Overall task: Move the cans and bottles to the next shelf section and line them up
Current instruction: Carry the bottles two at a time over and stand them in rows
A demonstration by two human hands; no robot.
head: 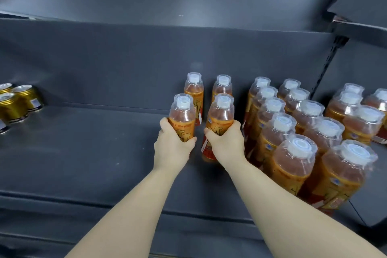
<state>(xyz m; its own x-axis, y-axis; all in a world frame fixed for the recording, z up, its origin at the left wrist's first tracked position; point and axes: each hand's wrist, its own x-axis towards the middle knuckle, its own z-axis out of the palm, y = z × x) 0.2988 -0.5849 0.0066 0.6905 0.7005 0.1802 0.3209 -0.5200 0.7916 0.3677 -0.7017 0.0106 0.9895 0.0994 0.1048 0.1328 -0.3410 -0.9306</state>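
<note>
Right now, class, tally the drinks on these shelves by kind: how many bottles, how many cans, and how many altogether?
orange bottles: 18, two of them held
gold cans: 4, one mostly cut off at the left edge
Total: 22

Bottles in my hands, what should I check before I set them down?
1. Left hand grips left bottle: ok.
2. Right hand grips right bottle: ok.
3. Caps on both: ok.
4. Each lined up in front of the back pair: ok.
5. Bases resting on shelf: cannot tell.
6. Right hand apart from packed rows: cannot tell.
</note>
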